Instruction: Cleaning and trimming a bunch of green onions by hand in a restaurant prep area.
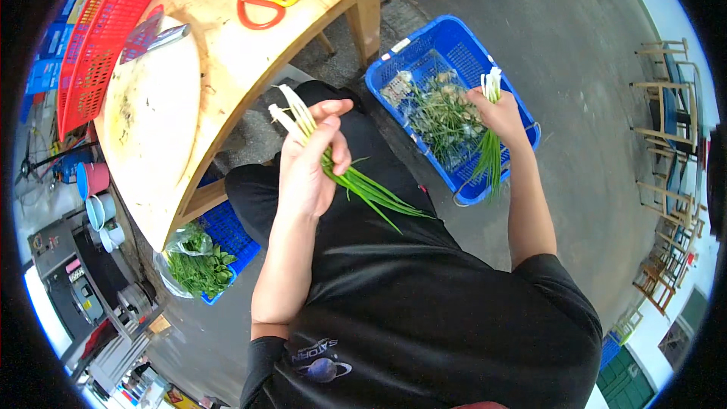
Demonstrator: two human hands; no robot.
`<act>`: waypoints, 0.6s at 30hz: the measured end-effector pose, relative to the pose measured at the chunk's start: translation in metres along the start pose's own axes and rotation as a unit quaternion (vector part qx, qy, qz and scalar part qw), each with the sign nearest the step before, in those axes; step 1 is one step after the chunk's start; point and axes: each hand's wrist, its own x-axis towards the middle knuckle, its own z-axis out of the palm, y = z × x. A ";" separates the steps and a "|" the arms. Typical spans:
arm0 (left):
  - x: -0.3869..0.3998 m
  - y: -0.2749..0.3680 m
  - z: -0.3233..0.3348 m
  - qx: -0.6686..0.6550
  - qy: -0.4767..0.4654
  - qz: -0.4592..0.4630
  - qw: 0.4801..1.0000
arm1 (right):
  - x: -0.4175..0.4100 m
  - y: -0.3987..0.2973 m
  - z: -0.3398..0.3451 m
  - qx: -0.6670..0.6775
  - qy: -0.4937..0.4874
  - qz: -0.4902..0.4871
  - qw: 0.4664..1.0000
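My left hand [315,162] grips a small bunch of spring onions [369,184] over my lap, white ends up and to the left, green leaves trailing to the lower right. Another bunch of spring onions [489,147] is in my right hand [500,116], its white ends pointing up and its leaves hanging down. That hand is over the right side of a blue plastic basket [454,28] on the floor. Inside the basket lie green trimmings [440,119] and crumpled clear plastic.
A wooden table [227,51] at left bears a round-edged cutting board [153,119], a cleaver [150,40], scissors with red and yellow handles [267,0] and red plastic baskets [96,68]. Below it, leafy greens [204,267] sit in a blue crate [230,233]. Stacked chairs [670,108] line the right.
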 end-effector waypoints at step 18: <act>-0.005 -0.011 -0.017 -0.050 -0.010 -0.015 0.999 | 0.000 -0.061 -0.006 0.340 -0.104 0.027 0.934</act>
